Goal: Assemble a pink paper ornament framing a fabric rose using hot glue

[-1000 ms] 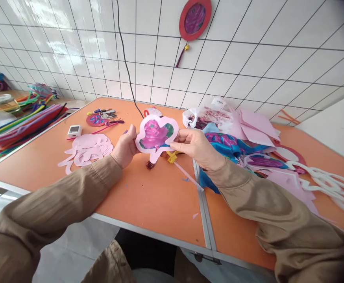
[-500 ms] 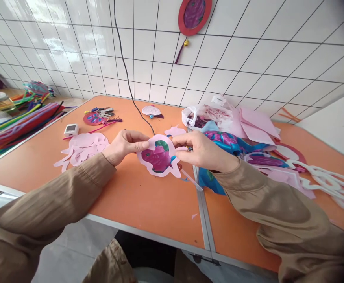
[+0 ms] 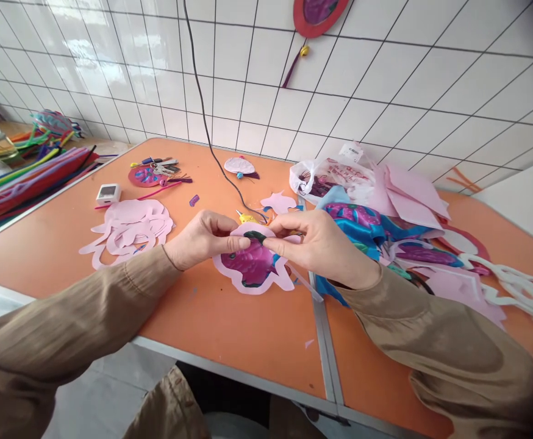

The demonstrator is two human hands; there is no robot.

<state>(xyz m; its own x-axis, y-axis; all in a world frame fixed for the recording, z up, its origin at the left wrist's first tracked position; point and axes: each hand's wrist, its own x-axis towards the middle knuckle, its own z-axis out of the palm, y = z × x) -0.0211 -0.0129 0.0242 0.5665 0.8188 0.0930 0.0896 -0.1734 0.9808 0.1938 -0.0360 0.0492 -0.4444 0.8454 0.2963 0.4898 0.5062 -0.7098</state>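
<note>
Left hand (image 3: pixel 202 241) and right hand (image 3: pixel 324 245) are being held close together, the upper edge of a pink-bordered cutout (image 3: pixel 248 285) being pinched by each between thumb and fingers. The cutout is being held in front of the body, over the orange surface (image 3: pixel 248 341); whether its lower edge is being rested there cannot be told. Magenta and dark green cloth (image 3: pixel 255 262) is being framed by the pink border. Light, even pressure is probably being called for under both thumbs, so that the border is being kept flat rather than creased; the pointed tips along the lower side are best being left unpulled. Both thumbs are being laid across the front, their tips nearly meeting, while the fingers are being curled behind, mostly out of sight. The wrists are being angled inward, and the forearms, in brown sleeves (image 3: pixel 97 311), are being extended from either side. Just behind the cutout, a yellow tool (image 3: pixel 247 217) is being partly hidden. Farther out, the surface is being occupied on the left by a pile of pink cutouts (image 3: pixel 133 213) and a small white device (image 3: pixel 108 194), and on the right by blue patterned fabric (image 3: pixel 358 230).
</note>
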